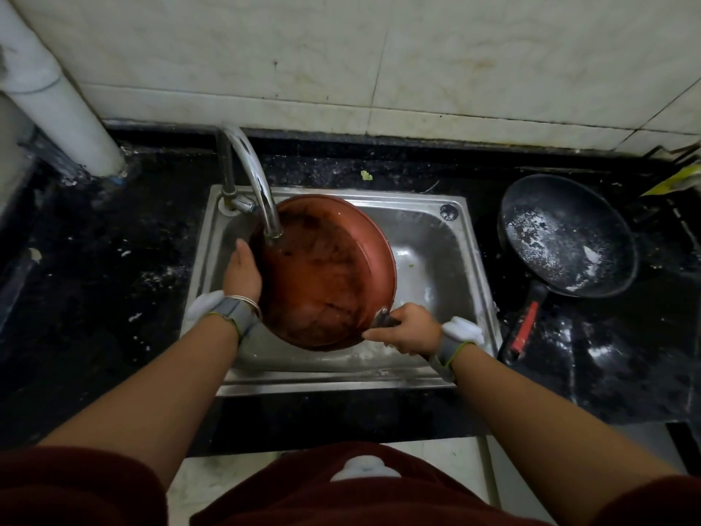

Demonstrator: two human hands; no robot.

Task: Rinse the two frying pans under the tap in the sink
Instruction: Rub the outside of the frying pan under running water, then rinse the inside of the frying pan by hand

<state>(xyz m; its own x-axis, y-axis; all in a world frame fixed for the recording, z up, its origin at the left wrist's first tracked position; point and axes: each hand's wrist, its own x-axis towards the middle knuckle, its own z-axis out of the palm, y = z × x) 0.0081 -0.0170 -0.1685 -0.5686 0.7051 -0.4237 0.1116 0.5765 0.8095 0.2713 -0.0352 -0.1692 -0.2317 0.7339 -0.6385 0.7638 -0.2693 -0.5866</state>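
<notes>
A red-brown frying pan point(326, 275) is tilted inside the steel sink point(436, 237), right under the spout of the curved tap point(258, 184). Water runs from the spout onto the pan's inner face. My right hand point(406, 328) grips the pan's handle at the lower right rim. My left hand point(242, 273) lies against the pan's left rim, its fingers hidden behind the edge. A second, black frying pan point(565, 237) with white foam inside sits on the counter right of the sink, its red-and-black handle point(523, 328) pointing toward me.
The dark counter point(113, 260) around the sink is wet and speckled with foam. A white pipe point(57, 93) stands at the back left, and a tiled wall runs behind. A yellow packet point(675, 180) lies at the far right edge.
</notes>
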